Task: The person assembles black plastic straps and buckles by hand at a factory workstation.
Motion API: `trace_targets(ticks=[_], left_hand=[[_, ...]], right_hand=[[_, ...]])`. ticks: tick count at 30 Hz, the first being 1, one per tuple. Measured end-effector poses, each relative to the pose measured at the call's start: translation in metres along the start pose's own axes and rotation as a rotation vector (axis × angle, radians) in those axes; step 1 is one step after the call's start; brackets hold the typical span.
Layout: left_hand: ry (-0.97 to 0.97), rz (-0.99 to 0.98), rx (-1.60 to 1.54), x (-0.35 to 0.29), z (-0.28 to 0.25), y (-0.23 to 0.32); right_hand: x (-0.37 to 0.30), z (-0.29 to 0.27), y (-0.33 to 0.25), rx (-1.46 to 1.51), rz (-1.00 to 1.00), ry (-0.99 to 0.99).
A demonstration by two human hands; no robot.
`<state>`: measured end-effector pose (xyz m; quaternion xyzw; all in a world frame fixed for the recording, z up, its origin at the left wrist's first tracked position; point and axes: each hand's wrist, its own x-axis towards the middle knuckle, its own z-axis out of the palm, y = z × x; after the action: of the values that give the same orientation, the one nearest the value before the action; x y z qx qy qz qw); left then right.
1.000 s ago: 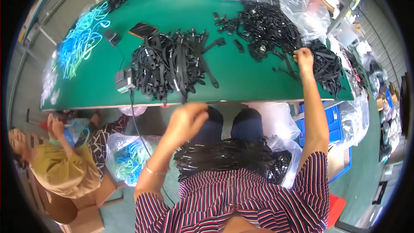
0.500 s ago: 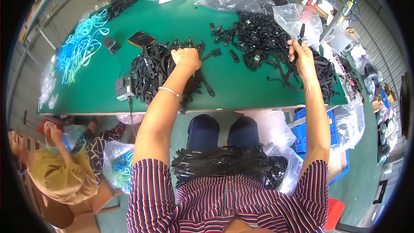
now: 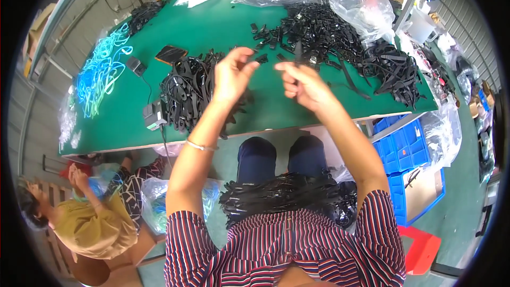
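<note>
My left hand (image 3: 231, 76) is raised over the right side of a heap of black straps (image 3: 183, 93), thumb and forefinger apart with nothing visible between them. A small black buckle (image 3: 261, 59) shows just beyond its fingertips, apparently on the table. Facing it, my right hand (image 3: 307, 86) is closed, its fingers curled and the thumb side toward the left hand. A short black strap (image 3: 298, 50) sticks up from it; its gripped end is hidden. Behind both hands spreads a pile of black plastic buckles (image 3: 311, 29).
The green table (image 3: 212, 21) also bears blue cords (image 3: 103, 66), a phone (image 3: 171, 54), a small black box with a cable (image 3: 154, 114) and clear bags (image 3: 364, 13). More black straps (image 3: 281, 196) lie across my lap. Another person (image 3: 95, 223) sits at left; blue crates (image 3: 398, 143) stand at right.
My right hand has come leftward from the right side of the buckle pile with the black strap. My left hand has lifted off the strap heap, its fingers now apart. The view has shifted slightly.
</note>
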<state>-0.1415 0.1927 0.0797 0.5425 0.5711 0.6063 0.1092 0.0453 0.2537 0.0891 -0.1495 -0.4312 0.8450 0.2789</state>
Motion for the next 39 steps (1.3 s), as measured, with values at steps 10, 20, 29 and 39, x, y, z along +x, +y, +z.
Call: trace_targets(ticks=[10, 20, 29, 39], left_hand=[[-0.208, -0.219, -0.169, -0.006, 0.026, -0.007], [-0.373, 0.209, 0.899, 0.033, 0.101, -0.059], [-0.312, 0.092, 0.389, -0.014, 0.099, -0.029], [-0.337, -0.864, -1.179, -0.163, 0.052, 0.073]], right_hand=[[-0.024, -0.008, -0.013, 0.005, -0.494, 0.201], [-0.101, -0.021, -0.032, -0.193, -0.403, 0.186], [-0.134, -0.015, 0.003, -0.177, -0.262, 0.228], [-0.15, 0.003, 0.055, -0.214, -0.145, 0.301]])
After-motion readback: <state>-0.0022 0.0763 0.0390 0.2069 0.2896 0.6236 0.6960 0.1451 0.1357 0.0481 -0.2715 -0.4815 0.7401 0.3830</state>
